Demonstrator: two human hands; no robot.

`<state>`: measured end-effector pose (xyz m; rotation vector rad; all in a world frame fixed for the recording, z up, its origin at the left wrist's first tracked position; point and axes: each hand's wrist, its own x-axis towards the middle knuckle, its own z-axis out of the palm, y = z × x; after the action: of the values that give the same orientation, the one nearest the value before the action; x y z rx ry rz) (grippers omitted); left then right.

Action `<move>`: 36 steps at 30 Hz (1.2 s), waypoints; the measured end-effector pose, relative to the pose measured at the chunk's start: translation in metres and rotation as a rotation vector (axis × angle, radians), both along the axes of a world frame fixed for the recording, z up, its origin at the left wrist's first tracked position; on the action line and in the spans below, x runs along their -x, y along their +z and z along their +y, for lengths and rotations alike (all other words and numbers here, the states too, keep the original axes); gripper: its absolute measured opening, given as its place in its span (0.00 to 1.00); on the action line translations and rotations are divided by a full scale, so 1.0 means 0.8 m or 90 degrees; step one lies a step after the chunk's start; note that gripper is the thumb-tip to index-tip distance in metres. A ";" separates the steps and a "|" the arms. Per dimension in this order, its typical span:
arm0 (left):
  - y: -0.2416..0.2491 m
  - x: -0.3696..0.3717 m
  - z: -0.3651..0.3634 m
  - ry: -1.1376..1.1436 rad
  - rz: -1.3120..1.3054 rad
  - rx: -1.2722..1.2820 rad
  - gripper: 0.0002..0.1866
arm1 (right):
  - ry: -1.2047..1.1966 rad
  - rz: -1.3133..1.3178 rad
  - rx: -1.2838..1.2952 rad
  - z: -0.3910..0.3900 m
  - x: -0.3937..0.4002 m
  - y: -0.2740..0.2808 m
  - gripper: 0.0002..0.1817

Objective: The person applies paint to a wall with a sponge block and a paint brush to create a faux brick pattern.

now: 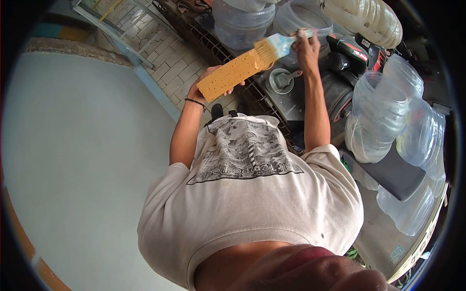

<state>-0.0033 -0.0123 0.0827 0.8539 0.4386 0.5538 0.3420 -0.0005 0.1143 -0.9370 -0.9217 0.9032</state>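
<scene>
My left hand [210,77] grips a long orange block [230,76] from below, its face dotted with small pits. The fingers curl around its underside and edge. In my right hand [307,47] is a wide paintbrush [280,46], held by the handle, with pale blue paint smeared over its ferrule. Its bristles lie against the far end of the block. Just below my right hand stands a small white tub [284,88] of grey-green paint, with a second brush [290,76] resting in it.
Cut clear plastic bottles [376,116] crowd the right side, with more plastic containers [242,24] at the back. A black and red power tool [353,53] lies among them. A pale wall-like surface [87,160] fills the left; tiled floor [177,63] shows beyond.
</scene>
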 end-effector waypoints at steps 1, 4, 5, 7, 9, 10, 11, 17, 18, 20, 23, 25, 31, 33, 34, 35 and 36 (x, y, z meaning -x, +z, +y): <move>-0.002 0.003 -0.002 0.006 -0.017 -0.008 0.24 | -0.035 -0.027 -0.016 0.005 -0.021 -0.005 0.11; 0.001 0.010 -0.002 0.010 -0.008 0.032 0.24 | -0.056 0.008 -0.036 0.005 -0.040 0.005 0.12; 0.002 0.009 -0.001 0.006 -0.002 0.042 0.24 | -0.043 0.039 -0.045 0.000 -0.036 0.010 0.12; 0.009 0.005 0.002 -0.008 0.009 0.066 0.24 | -0.012 0.020 -0.007 -0.012 0.005 0.031 0.12; -0.002 -0.003 0.010 -0.029 -0.016 0.111 0.23 | 0.070 0.036 0.018 -0.016 0.039 0.028 0.11; -0.001 -0.007 0.012 -0.038 -0.027 0.132 0.23 | 0.080 0.013 0.017 -0.014 0.046 0.019 0.11; 0.000 -0.008 0.010 -0.026 -0.018 0.090 0.23 | 0.091 -0.009 0.015 -0.011 0.050 0.012 0.11; 0.003 -0.004 0.003 0.003 0.012 0.023 0.23 | -0.048 -0.043 -0.020 0.012 -0.031 0.000 0.13; 0.003 -0.002 0.003 0.006 0.017 0.012 0.23 | -0.050 -0.012 -0.024 0.011 -0.029 0.009 0.13; 0.003 -0.002 0.002 0.004 0.013 0.024 0.24 | -0.026 0.006 -0.007 -0.001 -0.006 0.027 0.12; 0.001 -0.008 0.008 -0.010 -0.009 0.056 0.24 | 0.052 -0.033 0.034 -0.019 0.056 0.028 0.11; -0.006 -0.010 0.010 -0.008 -0.011 0.038 0.25 | 0.093 -0.043 0.026 -0.026 0.076 0.025 0.11; 0.017 -0.016 0.009 -0.008 -0.009 0.068 0.27 | -0.038 -0.114 -0.043 0.012 -0.027 0.012 0.11; 0.002 -0.017 0.010 -0.017 -0.027 0.039 0.26 | -0.066 -0.099 -0.044 0.013 -0.040 0.024 0.12; -0.006 -0.017 0.013 -0.020 -0.036 0.024 0.26 | -0.060 -0.055 -0.059 0.012 -0.034 0.030 0.12; -0.015 -0.018 0.015 -0.024 -0.036 0.048 0.26 | -0.055 -0.012 -0.072 0.008 -0.023 0.032 0.11; -0.020 -0.019 0.018 -0.029 -0.035 0.073 0.26 | -0.023 -0.001 -0.047 0.002 -0.009 0.035 0.11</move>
<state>0.0121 0.0018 0.0666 0.7347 0.3958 0.5041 0.3491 0.0014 0.1421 -0.8881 -0.9310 0.8327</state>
